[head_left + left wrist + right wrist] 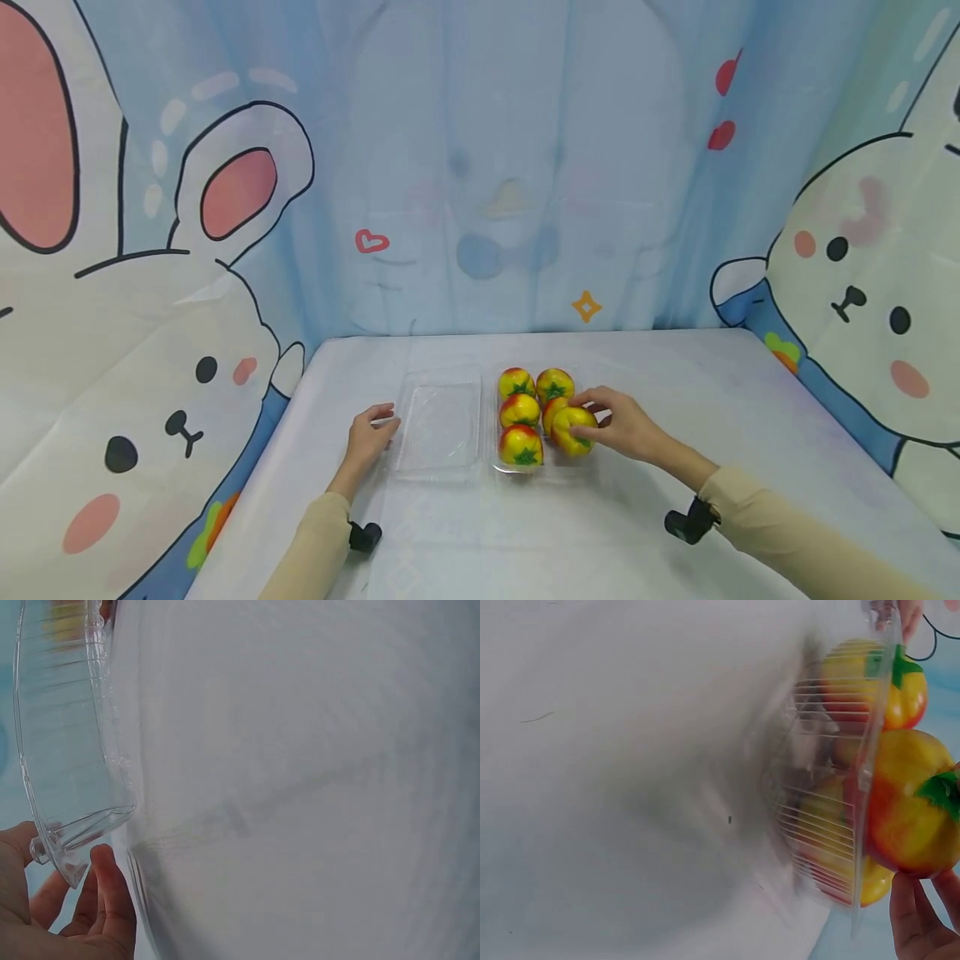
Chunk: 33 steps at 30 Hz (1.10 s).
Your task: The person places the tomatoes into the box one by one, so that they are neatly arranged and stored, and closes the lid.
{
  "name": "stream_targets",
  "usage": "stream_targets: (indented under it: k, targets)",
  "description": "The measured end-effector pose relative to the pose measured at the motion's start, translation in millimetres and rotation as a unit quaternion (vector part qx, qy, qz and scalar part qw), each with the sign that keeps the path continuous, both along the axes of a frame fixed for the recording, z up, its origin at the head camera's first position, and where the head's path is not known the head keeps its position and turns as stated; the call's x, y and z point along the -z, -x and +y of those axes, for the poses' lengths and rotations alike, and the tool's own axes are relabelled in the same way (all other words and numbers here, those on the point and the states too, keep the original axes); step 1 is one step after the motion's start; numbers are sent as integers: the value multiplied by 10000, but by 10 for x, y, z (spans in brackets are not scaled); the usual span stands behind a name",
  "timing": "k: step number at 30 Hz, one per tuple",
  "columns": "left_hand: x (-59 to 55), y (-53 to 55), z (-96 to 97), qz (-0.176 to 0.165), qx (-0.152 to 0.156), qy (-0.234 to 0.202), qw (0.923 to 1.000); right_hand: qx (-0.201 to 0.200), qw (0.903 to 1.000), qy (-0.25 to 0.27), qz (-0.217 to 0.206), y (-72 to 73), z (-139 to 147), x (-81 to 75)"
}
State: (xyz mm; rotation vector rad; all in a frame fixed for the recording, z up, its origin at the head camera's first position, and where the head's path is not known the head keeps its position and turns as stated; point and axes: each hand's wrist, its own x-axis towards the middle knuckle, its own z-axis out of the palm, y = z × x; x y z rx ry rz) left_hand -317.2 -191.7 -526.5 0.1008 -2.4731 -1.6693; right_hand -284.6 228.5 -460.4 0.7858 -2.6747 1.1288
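In the head view, my right hand (626,423) holds a yellow-red, persimmon-like fruit (573,432) between thumb and fingers. Its green calyx shows in the right wrist view, where the fruit (911,802) is at the box's rim. More such fruits (519,411) sit in the clear plastic box (512,469); the held fruit partly covers one of them. Left of the box lies a clear plastic lid (438,429). At the lid's left edge is my left hand (367,437), thumb and fingers spread around a corner; whether they touch it I cannot tell.
A white cloth covers the table (480,542). Behind it hangs a blue curtain (510,167) printed with cartoon rabbits. Dark cameras (692,521) are strapped at both wrists.
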Motion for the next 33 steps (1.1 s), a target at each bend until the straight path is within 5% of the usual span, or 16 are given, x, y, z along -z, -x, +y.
stream_targets:
  k: [7,14,33]
  targets:
    - [15,-12,13,-117,-50,142,9998,-111,9984,-202,519,-77,-60,132]
    - [17,-40,35,-101,-67,221,9997,-77,9964,-614,573,-112,-86,248]
    - [45,31,43,-147,39,164,9998,257,9882,-972,1154,-145,-112,281]
